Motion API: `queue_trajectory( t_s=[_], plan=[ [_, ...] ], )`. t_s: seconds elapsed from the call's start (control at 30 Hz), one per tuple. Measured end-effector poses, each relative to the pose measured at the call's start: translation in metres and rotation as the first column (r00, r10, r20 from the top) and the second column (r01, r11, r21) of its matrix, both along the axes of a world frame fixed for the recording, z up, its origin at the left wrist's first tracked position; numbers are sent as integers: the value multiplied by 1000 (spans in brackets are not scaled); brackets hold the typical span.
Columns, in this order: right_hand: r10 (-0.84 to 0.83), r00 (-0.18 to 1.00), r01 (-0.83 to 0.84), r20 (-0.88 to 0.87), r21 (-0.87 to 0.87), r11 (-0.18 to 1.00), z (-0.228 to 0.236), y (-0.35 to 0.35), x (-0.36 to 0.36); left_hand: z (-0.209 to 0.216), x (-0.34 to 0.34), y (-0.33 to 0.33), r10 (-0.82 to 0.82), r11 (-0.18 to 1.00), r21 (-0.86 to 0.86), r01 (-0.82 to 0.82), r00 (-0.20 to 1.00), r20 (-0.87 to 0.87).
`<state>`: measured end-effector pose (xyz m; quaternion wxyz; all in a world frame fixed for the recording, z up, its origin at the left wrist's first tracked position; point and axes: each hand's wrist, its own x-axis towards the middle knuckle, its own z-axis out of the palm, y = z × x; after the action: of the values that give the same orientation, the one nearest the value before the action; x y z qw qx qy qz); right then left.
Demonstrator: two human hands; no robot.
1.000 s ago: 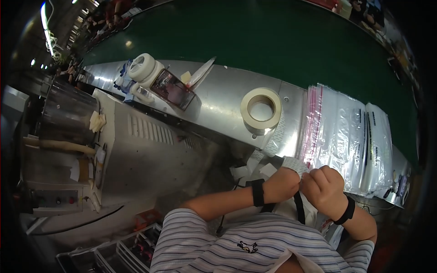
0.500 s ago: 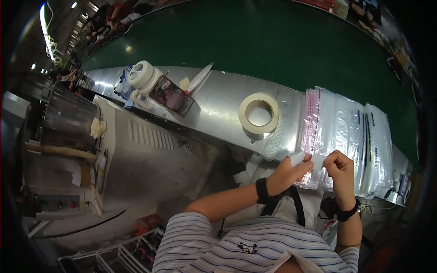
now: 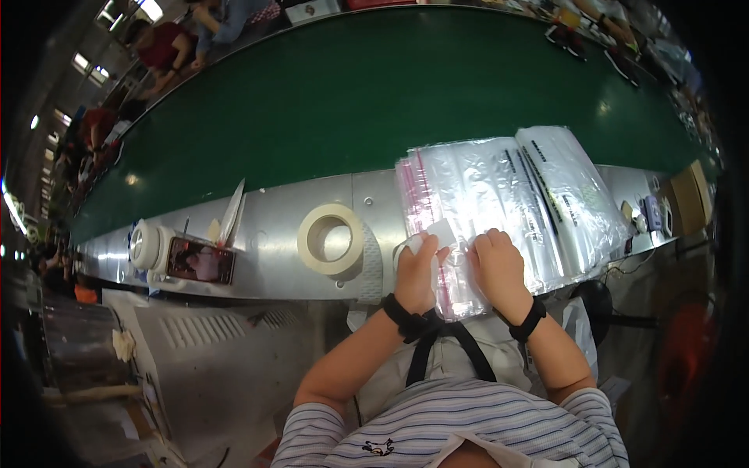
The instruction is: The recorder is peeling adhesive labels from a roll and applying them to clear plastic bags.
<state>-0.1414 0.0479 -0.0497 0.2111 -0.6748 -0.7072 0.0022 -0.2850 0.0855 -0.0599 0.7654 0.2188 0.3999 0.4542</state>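
Clear plastic zip bags (image 3: 488, 183) with pink closure strips lie in a stack in front of me. My left hand (image 3: 417, 273) is closed around small white slips (image 3: 442, 231), above the pink-striped edge of the bags. Just to its right, my right hand (image 3: 499, 269) is over the bags with its fingers curled together. Whatever its fingertips pinch, if anything, is hidden. A second group of bags (image 3: 566, 179) with dark printing overlaps the stack on the right. On the metal ledge to the left stands a wide roll of cream tape (image 3: 355, 242).
A phone (image 3: 200, 260) leans against a white jug (image 3: 148, 246) at the left, near a pointed blade-like object (image 3: 232, 210). Beyond the metal ledge (image 3: 273, 226) runs a green conveyor belt (image 3: 312, 109). A cardboard box (image 3: 686, 203) stands far right. Other people work across the belt.
The view has swung right, so the bags and tape appear further left. My right hand has come down onto the bags, while my left hand still grips the white slips.
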Motion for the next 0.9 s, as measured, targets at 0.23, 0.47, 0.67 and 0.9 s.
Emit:
queue_trajectory(
  t_s=[0.23, 0.47, 0.67, 0.9],
  plan=[
    [-18, 1000, 18, -5, 52, 998, 7, 0, -3, 3, -3, 0, 13, 998, -59, -10, 998, 56],
    [-95, 990, 109, -108, 134, 985, -12, 0, 10, 16, 1, 8, 8, 997, -77, -6, 1000, 21],
    [-138, 651, 106, -747, -90, 990, -5, -4, 28, 29, 13, 29, -263, 963, 6, 271, 929, 258],
    [-78, 340, 107, -937, -44, 993, 24, -19, 54, 1, 36, 55, -460, 880, -68, 471, 879, 128]
  ],
)
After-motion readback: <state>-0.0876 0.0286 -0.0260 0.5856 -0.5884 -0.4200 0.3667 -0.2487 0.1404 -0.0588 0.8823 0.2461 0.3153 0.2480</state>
